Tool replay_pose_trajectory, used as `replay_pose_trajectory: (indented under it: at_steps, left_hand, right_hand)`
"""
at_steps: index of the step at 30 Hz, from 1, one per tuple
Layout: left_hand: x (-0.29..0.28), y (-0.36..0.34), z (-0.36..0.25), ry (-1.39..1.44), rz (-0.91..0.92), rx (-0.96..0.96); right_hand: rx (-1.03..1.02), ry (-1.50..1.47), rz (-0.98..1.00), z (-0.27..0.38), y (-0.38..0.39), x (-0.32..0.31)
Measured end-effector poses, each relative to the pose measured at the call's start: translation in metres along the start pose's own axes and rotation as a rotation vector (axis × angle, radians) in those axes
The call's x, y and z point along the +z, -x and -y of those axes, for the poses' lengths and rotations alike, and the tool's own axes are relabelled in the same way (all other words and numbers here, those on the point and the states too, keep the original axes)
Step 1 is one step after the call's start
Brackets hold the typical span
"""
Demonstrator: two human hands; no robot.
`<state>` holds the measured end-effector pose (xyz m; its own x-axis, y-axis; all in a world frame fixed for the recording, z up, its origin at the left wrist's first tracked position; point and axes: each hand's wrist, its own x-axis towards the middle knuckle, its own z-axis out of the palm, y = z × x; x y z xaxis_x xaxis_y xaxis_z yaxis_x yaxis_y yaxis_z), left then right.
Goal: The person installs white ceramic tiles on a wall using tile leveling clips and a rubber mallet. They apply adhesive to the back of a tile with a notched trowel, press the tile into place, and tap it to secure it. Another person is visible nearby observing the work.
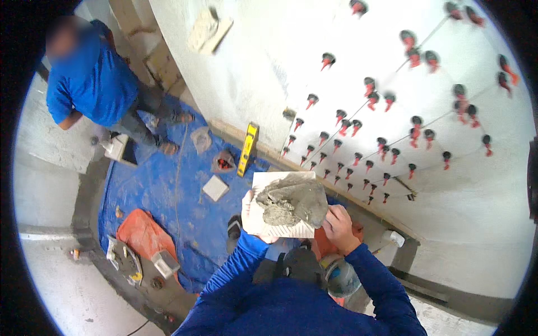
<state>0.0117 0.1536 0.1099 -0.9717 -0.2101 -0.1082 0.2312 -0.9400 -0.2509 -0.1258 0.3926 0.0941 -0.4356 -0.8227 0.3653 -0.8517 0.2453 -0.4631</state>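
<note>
My left hand (pixel 248 215) grips the left side of a square cream tile (pixel 283 232), held flat in front of me, its ribbed face up. A thick heap of wet grey mortar (pixel 280 201) covers much of it, toward the top and right. My right hand (pixel 336 227) is closed at the tile's right edge, beside what looks like a trowel blade (pixel 311 207) smeared with mortar; its handle is mostly hidden by my fingers.
A person (pixel 92 84) in blue stands at upper left on a blue tarp (pixel 145 182). A yellow level (pixel 247 148), loose tile (pixel 216 187), orange sheet (pixel 140 235) and bucket (pixel 343 280) lie around me. The right wall bears tiles with several red-black clips (pixel 368 87).
</note>
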Motion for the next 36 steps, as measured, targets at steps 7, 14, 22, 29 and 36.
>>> replay_pose_trajectory:
  at_steps: [7, 14, 22, 29, 36]
  left_hand:
    - [0.069, 0.002, 0.015, -0.155, 0.144, 0.064]
    - [0.109, -0.017, -0.007, -0.128, 0.325, -0.005]
    - [0.119, -0.027, -0.013, -0.13, 0.353, 0.033]
    - [0.111, -0.025, -0.019, -0.262, 0.194, 0.202]
    - [0.089, -0.027, -0.012, -0.395, 0.127, 0.232]
  right_hand:
    - [0.067, 0.155, -0.092, -0.002, 0.039, -0.104]
    - [0.226, 0.096, -0.208, 0.058, -0.008, -0.194]
    - [0.07, 0.371, 0.081, 0.146, -0.09, -0.289]
    - [0.33, 0.362, 0.223, 0.167, -0.094, -0.258]
    - [0.304, 0.053, 0.339, 0.15, -0.099, -0.213]
